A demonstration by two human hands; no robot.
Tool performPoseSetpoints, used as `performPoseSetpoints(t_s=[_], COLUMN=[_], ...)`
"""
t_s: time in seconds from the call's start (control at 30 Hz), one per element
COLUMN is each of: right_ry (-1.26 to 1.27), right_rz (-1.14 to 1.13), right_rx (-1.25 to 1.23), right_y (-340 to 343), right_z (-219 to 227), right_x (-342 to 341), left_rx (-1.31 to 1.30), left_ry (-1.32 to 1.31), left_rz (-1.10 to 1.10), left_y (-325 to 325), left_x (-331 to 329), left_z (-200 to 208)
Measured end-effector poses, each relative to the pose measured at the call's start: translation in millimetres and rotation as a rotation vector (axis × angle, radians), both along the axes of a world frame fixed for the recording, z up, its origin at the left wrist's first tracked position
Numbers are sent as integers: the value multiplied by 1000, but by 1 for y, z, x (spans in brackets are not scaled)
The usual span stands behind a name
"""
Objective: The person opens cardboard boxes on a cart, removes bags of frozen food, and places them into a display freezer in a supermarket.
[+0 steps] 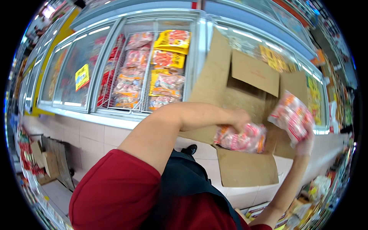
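Observation:
An open cardboard box (248, 166) rests over the right side of the freezer, its flaps spread. My left hand (238, 118) reaches across into it, its closed fingers gripping the top of a clear plastic bag of pinkish packaged food (242, 138); motion blurs the fingers slightly. Raised by the box's right side, my right hand (304, 143) is closed around the lower end of a second bag of pinkish food (291, 115) with red print. The contents of both bags are too unclear to name exactly.
An open chest freezer section (197, 57) on the left holds wire baskets with pink bags (137, 58) and yellow bags (167, 59). Glass lids (78, 57) cover the sections beside it. Flattened cardboard (57, 157) leans at lower left; shelves of goods line both sides.

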State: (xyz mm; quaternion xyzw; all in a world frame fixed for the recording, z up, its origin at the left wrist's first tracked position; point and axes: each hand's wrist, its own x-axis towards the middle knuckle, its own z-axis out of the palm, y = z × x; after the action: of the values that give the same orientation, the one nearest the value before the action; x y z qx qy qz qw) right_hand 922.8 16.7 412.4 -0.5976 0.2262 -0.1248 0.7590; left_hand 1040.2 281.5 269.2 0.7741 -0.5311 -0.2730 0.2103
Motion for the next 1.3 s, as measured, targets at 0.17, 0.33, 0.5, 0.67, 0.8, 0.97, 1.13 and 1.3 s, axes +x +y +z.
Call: performPoseSetpoints(t_s=[0.17, 0.33, 0.5, 0.67, 0.8, 0.97, 1.13, 1.3], right_ry=[-261, -288, -246, -117, 53, 203, 43, 279], right_rz=[-180, -234, 366, 656, 583, 572, 366, -50], right_rx=[23, 104, -80, 167, 119, -477, -482, -664], right_y=[-8, 73, 235, 411, 520, 513, 363, 208], right_z=[50, 103, 82, 15, -34, -47, 4, 33], right_x=[6, 47, 145, 253, 325, 366, 318, 201], left_rx=[-395, -1200, -1462, -1549, -1461, -657, -387, -227], left_ry=[-83, 528, 801, 560, 848, 711, 269, -251], left_rz=[344, 909, 1616, 1873, 2006, 1983, 1481, 1356], left_y=[73, 230, 389, 475, 498, 510, 536, 554], left_x=[24, 72, 89, 120, 155, 147, 111, 119], left_z=[101, 114, 38, -59, -117, -162, -175, -142])
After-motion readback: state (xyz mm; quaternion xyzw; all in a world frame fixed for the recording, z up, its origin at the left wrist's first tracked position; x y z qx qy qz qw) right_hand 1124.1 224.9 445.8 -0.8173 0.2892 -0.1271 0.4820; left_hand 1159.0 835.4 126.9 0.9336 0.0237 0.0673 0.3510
